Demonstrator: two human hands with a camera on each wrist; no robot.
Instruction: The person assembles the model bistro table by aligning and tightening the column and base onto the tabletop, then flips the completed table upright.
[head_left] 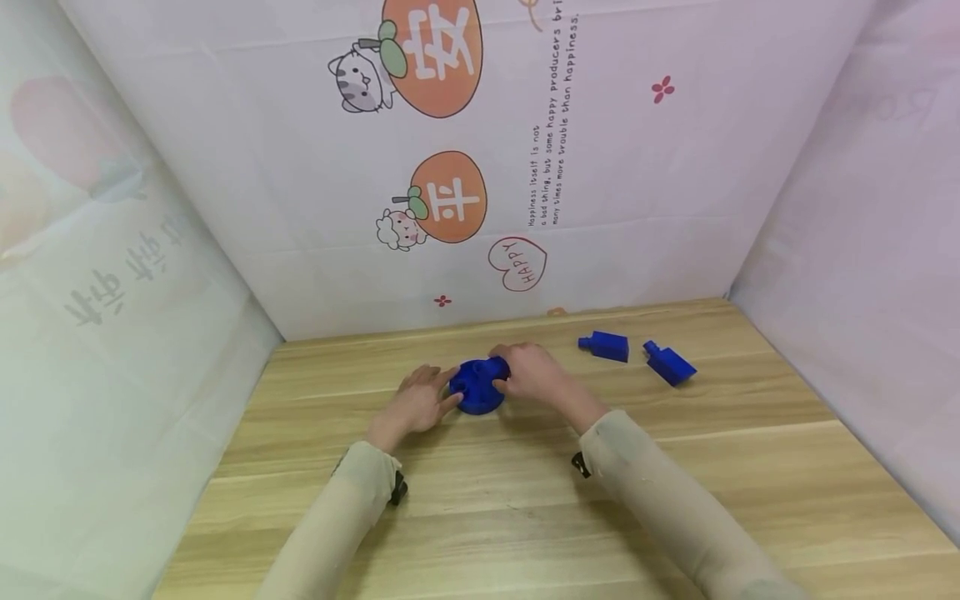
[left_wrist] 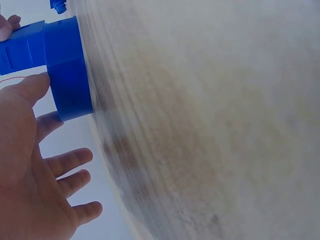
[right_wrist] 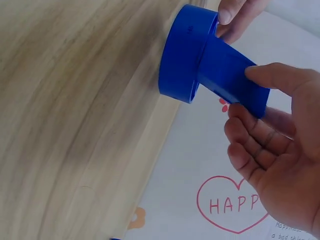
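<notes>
Blue block (right_wrist: pixel 232 75), boxy, flat-faced, standing up out of the round holder (head_left: pixel 480 407), lower end inside the rim; long axis up off the table, leaning a bit off the holder's axis in right wrist view. Holder sits flat toward the far side of the wood-grain table (head_left: pixel 480 533), between both hands

Right hand (head_left: pixel 534 372) comes in from the right, thumb on one face, fingers curled against the block, gripping its upper end. Left hand (head_left: pixel 417 404) reaches in from the left, thumb and index spread against the holder's side, other fingers apart, touching nothing

Two loose blue bottle-shaped pieces lie to the right: nearer one (head_left: pixel 606 347) neck pointing left, outer one (head_left: pixel 670 364) neck pointing far-left. Holder wall smooth, curved; cream sleeves (head_left: pixel 671 492), printed white cloth (head_left: pixel 622 208) behind
</notes>
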